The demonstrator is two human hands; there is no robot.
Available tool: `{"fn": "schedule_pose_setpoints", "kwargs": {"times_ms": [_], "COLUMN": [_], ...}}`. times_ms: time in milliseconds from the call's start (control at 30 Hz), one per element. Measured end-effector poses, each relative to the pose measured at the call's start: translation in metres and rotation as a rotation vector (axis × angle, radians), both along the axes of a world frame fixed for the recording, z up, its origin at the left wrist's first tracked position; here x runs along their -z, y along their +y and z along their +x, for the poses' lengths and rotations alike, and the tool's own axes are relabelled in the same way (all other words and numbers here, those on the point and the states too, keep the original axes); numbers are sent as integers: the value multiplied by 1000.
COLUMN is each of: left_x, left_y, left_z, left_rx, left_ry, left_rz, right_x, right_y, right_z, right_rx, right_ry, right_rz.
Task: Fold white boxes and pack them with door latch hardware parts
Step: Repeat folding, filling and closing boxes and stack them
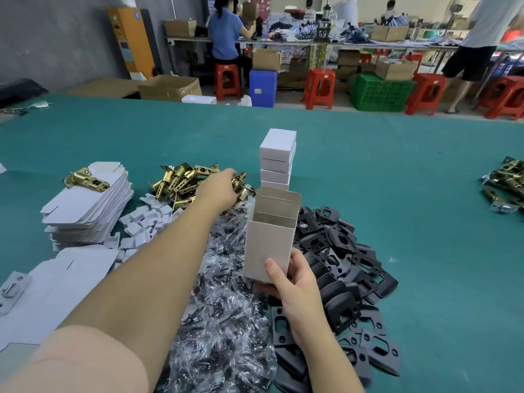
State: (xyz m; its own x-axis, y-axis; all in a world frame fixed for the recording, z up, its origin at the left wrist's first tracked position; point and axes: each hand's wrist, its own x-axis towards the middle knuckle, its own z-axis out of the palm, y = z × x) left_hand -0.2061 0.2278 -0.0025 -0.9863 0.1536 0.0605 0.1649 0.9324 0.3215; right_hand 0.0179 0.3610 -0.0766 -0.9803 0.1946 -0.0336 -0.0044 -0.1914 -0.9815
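Observation:
My right hand (295, 282) grips the bottom of an upright white box (269, 239) whose top flap stands open; the inside looks empty. My left hand (219, 191) reaches forward into the pile of brass latches (181, 180) with its fingers curled around a latch (241, 184) at the pile's right edge. Behind the held box stands a stack of closed white boxes (278, 157). Small clear bags of screws (224, 302) lie in a heap under my arms. Black strike plates (346, 268) are piled to the right of the box.
Flat unfolded box blanks (88, 205) are stacked at the left with one brass latch (86, 180) on top. White card inserts (144, 222) lie beside them. More bagged latches (507, 182) sit at the far right of the green table (397, 165). People work at benches behind.

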Motion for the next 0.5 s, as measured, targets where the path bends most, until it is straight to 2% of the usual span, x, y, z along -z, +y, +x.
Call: {"fn": "schedule_pose_setpoints", "kwargs": {"times_ms": [133,333,500], "left_x": [-14,-43,-98], "left_y": [-14,-42,-54], "left_z": [7,41,89], "left_rx": [25,90,203], "left_ry": [62,156,289], "left_rz": [4,218,351], "right_x": [0,-2,-4], "right_y": [0,0,-2], "right_z": [1,1,2], "right_rx": [2,-5,-13], "right_ry": [5,-10,3], "right_rz": [4,3,-15]}}
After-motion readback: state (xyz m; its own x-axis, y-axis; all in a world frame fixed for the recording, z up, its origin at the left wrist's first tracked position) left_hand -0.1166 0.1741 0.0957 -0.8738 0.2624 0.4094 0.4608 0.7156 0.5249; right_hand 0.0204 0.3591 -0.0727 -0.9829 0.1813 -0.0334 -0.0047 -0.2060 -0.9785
